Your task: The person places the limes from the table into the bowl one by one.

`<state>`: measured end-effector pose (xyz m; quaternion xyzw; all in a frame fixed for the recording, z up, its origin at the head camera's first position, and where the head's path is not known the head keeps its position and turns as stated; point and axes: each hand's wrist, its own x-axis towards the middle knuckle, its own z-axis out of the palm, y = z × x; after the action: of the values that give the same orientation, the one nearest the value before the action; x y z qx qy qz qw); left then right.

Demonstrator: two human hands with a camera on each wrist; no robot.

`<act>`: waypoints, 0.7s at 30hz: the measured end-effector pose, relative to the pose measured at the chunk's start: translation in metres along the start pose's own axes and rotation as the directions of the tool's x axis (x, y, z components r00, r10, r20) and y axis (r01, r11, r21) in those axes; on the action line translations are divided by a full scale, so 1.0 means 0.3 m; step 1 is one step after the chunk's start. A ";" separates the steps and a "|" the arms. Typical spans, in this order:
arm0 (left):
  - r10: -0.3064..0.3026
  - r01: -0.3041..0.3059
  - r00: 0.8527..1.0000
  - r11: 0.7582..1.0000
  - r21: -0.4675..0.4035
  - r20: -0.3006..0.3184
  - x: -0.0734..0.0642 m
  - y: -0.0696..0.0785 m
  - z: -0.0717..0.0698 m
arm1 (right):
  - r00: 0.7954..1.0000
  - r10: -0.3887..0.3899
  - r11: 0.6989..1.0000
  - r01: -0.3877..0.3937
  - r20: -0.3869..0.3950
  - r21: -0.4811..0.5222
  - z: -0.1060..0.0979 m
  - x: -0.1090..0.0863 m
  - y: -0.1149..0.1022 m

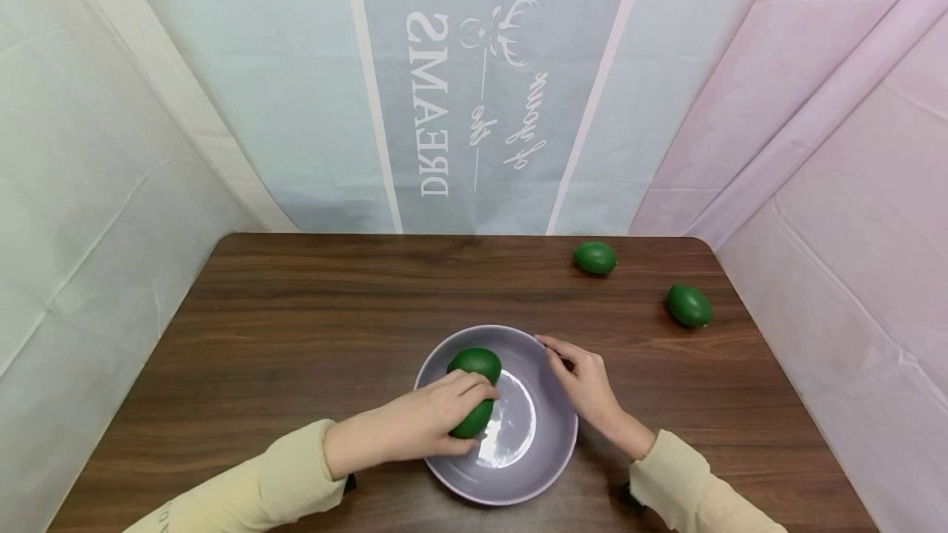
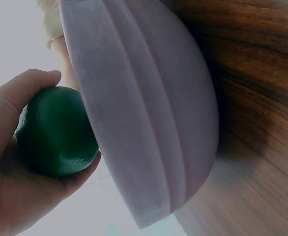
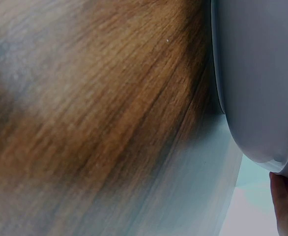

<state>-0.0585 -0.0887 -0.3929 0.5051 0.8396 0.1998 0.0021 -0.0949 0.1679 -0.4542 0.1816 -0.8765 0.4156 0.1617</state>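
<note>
A lilac bowl (image 1: 544, 455) stands on the table near the front. Over its left side, my left hand (image 1: 422, 419) grips a green lime (image 1: 474, 422), with the fingers over its top and the thumb at its near side. The left wrist view shows this lime (image 2: 58, 132) at the level of the bowl's rim, between thumb and fingers. Another lime (image 1: 477, 362) is in the bowl, just beyond the left fingers. My right hand (image 1: 588, 389) holds the bowl's rim at the right; a finger (image 3: 280, 196) presses the rim from outside.
Two more limes lie on the brown wooden table (image 1: 318, 311): one lime (image 1: 596, 258) by the back edge, another lime (image 1: 689, 306) near the right edge. Pale cloth walls enclose the table at the left, back and right, with printed lettering (image 1: 433, 105) at the back.
</note>
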 end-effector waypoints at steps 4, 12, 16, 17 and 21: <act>0.055 -0.055 0.998 0.998 0.003 -0.013 0.000 0.002 0.014 | 1.000 -0.001 1.000 0.001 0.001 0.002 0.000 -0.001 0.001; 0.106 -0.109 0.993 0.993 0.044 0.050 -0.005 0.008 0.036 | 1.000 -0.009 1.000 0.009 0.001 0.008 0.000 -0.002 0.003; 0.125 -0.130 0.989 0.990 0.062 0.081 -0.003 0.015 0.039 | 1.000 -0.012 1.000 0.012 -0.001 0.005 0.000 -0.002 0.002; 0.127 -0.133 0.988 0.989 0.061 0.087 -0.003 0.016 0.040 | 1.000 -0.012 1.000 0.012 -0.002 0.005 0.000 -0.001 0.002; 0.141 -0.148 0.984 0.987 0.060 0.111 -0.001 0.020 0.046 | 1.000 -0.013 1.000 0.013 -0.002 0.005 0.000 -0.001 0.002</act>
<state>-0.0505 -0.0818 -0.4038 0.5745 0.8057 0.1437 0.0151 -0.0948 0.1683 -0.4549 0.1872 -0.8740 0.4170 0.1649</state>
